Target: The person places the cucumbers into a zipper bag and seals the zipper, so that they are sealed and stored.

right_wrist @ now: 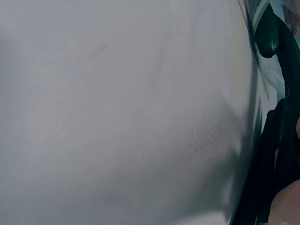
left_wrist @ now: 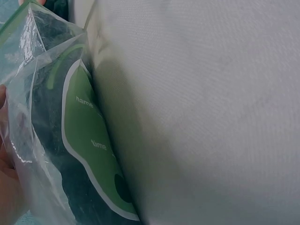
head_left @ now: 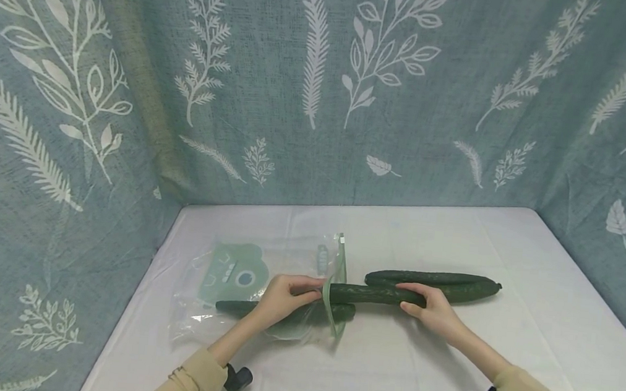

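A clear zip bag [head_left: 190, 324] with a green printed design lies on the left of the table, its green-edged mouth facing right and standing open. My left hand [head_left: 280, 298] pinches the upper edge of that mouth between thumb and fingers. Inside the bag rests one cucumber [head_left: 344, 312], its right end reaching past the opening. A second cucumber [head_left: 368, 295] is gripped by my right hand [head_left: 438, 312] near its right end, while its left end is at the bag's mouth. In the left wrist view, the printed label [left_wrist: 89, 136] shows the words "name" and "time".
Two more cucumbers lie side by side behind my right hand, a slimmer-looking one [head_left: 412, 275] at the back and another [head_left: 472, 290] in front. A white cloth [head_left: 386, 376] covers the table. Blue-green leaf-patterned curtains [head_left: 327, 159] hang along the back and sides.
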Demonstrator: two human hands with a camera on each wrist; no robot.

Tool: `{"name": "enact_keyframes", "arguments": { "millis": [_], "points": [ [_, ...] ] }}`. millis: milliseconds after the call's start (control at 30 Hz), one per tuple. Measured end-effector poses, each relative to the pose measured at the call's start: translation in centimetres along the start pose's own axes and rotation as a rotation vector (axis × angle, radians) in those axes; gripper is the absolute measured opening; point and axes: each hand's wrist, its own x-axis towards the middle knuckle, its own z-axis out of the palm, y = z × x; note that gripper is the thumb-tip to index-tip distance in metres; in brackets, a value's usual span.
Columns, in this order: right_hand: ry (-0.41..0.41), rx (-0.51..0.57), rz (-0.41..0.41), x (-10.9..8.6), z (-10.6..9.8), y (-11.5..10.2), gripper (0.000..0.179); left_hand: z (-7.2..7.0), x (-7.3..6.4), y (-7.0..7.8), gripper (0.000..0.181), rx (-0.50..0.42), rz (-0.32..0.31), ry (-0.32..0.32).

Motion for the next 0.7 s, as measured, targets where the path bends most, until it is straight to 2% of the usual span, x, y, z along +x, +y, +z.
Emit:
{"name": "enact_keyframes", "arguments": {
  "millis": [300,567,633,700],
  "points": [
    [-0.008,0.032,-0.02,0.7,1.3,-0.6,0.039,0.0,0.0,0.0,0.027,0.006,0.017,0.0],
    [0.022,0.014,-0.049,1.2,2.6,-1.5,0.038,0.1,0.1,-0.2,0.027,-0.012,0.001,0.007],
    [0.031,0.015,-0.057,1.3,3.0,-1.7,0.038,0.1,0.0,0.0,0.027,-0.006,-0.008,0.011],
    [0.038,0.009,-0.064,1.5,3.4,-2.0,0.037,-0.1,-0.2,1.0,0.027,0.005,-0.012,0.007]
  ]
}}
